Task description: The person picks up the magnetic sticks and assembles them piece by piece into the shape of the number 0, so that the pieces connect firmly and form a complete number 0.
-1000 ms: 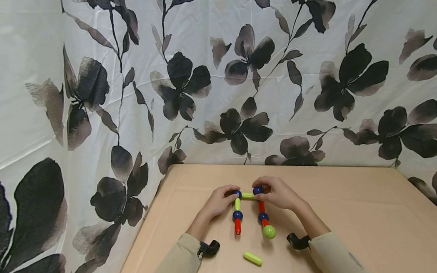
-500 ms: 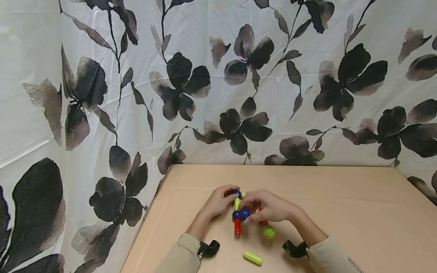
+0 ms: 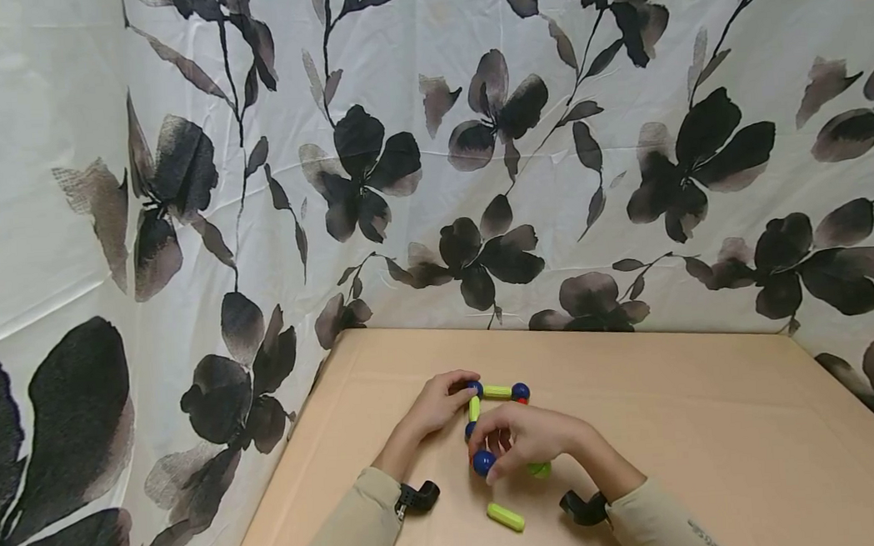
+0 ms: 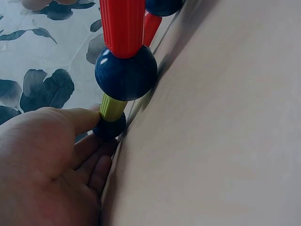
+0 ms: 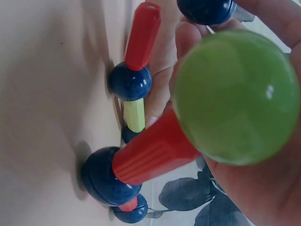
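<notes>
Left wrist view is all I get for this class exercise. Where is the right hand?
Observer: The right hand holds a blue ball at its fingertips.
Operator: Any loose pieces?
Observer: One green stick lies alone on the table, nearer the person.
Operator: Any green ball?
Observer: Yes, a green ball on a red stick, against the right palm.

floral curtain (image 3: 474,137), tan table (image 3: 717,423), perhaps cardboard
</notes>
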`<state>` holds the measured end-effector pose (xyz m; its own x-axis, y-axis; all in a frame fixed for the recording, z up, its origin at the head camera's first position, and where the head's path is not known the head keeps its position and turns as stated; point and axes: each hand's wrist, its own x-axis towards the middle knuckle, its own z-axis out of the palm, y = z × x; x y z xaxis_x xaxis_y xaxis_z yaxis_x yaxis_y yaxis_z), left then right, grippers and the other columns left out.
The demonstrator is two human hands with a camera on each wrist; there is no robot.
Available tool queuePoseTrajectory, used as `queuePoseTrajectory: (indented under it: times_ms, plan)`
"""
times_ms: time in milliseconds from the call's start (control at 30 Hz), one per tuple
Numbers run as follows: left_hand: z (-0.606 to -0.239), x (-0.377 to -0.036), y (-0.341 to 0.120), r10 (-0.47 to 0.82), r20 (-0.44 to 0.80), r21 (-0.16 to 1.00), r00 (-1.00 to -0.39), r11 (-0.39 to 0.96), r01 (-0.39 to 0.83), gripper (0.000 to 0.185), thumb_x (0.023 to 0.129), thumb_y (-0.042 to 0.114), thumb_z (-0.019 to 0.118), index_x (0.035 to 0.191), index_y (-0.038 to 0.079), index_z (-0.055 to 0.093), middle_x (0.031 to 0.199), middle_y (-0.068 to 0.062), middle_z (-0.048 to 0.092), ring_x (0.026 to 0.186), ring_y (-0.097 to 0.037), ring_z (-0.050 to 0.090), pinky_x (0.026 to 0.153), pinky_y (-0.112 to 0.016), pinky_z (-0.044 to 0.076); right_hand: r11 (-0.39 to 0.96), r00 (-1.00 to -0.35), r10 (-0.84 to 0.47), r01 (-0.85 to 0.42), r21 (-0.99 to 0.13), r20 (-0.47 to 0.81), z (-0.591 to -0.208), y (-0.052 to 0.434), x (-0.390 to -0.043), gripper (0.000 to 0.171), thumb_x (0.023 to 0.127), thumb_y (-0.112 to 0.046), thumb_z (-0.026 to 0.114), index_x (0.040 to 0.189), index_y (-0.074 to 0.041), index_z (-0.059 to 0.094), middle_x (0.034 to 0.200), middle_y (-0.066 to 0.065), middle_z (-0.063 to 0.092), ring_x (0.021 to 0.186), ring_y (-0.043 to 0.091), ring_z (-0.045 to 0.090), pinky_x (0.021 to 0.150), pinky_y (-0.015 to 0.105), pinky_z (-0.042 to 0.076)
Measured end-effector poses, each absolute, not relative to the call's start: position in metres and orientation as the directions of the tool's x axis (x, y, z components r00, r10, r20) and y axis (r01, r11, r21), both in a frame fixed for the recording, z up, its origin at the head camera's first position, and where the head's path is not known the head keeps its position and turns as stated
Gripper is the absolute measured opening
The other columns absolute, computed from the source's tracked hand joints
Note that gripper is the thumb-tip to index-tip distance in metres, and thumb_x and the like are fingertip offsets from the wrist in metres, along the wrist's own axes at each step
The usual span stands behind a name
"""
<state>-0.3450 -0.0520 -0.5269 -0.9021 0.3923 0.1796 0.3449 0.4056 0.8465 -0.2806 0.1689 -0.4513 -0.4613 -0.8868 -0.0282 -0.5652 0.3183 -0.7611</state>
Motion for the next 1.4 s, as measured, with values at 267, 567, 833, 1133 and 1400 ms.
queuePoseTrajectory:
  times_ms: [267,567,833,1133,1400]
  plan:
    - [-0.525,-0.343,-0.053,0.395,0.179,0.843,-0.901,0.41,0.347,0.032,0.107,0.02,0.06,0.136,0.009,0.068,0.131,-0.004,0.071,0.125,-0.023,0.064,0.109,-0.046,0.049,0.28,-0.4,-0.916,-0.624,-0.73,-0.009,-0.454,0.163,-0.278,0.033,0.085,-0.03,0.088,0.114,-0.017,0.078,0.105,-0.008,0.067,0.083,0.023,0.065,0.069,0.022,0.053]
    - [-0.525,-0.344,-0.052,0.394,0.172,0.849,-0.903,0.406,0.339,0.033,0.106,0.019,0.06,0.137,0.008,0.067,0.132,-0.005,0.071,0.126,-0.024,0.064,0.109,-0.047,0.049,0.281,-0.397,-0.918,-0.665,-0.692,0.008,-0.46,0.157,-0.277,0.03,0.082,-0.02,0.09,0.109,-0.016,0.079,0.105,0.006,0.065,0.082,0.021,0.064,0.071,0.023,0.054]
    - [-0.523,-0.342,-0.052,0.397,0.18,0.838,-0.9,0.417,0.352,0.032,0.106,0.017,0.061,0.136,0.008,0.067,0.131,-0.006,0.072,0.124,-0.025,0.065,0.108,-0.046,0.05,0.285,-0.431,-0.902,-0.649,-0.705,0.033,-0.462,0.157,-0.279,0.019,0.09,-0.023,0.084,0.107,-0.018,0.078,0.105,0.005,0.068,0.085,0.023,0.062,0.071,0.023,0.052]
    - [-0.525,-0.344,-0.051,0.388,0.179,0.833,-0.904,0.429,0.349,0.032,0.106,0.019,0.06,0.136,0.009,0.067,0.13,-0.005,0.072,0.126,-0.025,0.064,0.111,-0.047,0.048,0.342,-0.773,-0.595,-0.491,-0.801,0.219,-0.462,0.182,-0.31,0.01,0.098,-0.022,0.075,0.098,-0.013,0.077,0.086,0.001,0.066,0.071,0.014,0.052,0.061,0.022,0.043]
    - [-0.526,-0.344,-0.05,0.378,0.166,0.848,-0.911,0.417,0.328,0.033,0.106,0.02,0.062,0.136,0.009,0.068,0.131,-0.004,0.071,0.127,-0.024,0.063,0.111,-0.046,0.047,0.455,-0.953,-0.236,-0.281,-0.845,0.19,-0.483,0.204,-0.344,0.022,0.101,-0.024,0.07,0.119,-0.011,0.074,0.114,0.007,0.071,0.104,0.024,0.058,0.089,0.033,0.046]
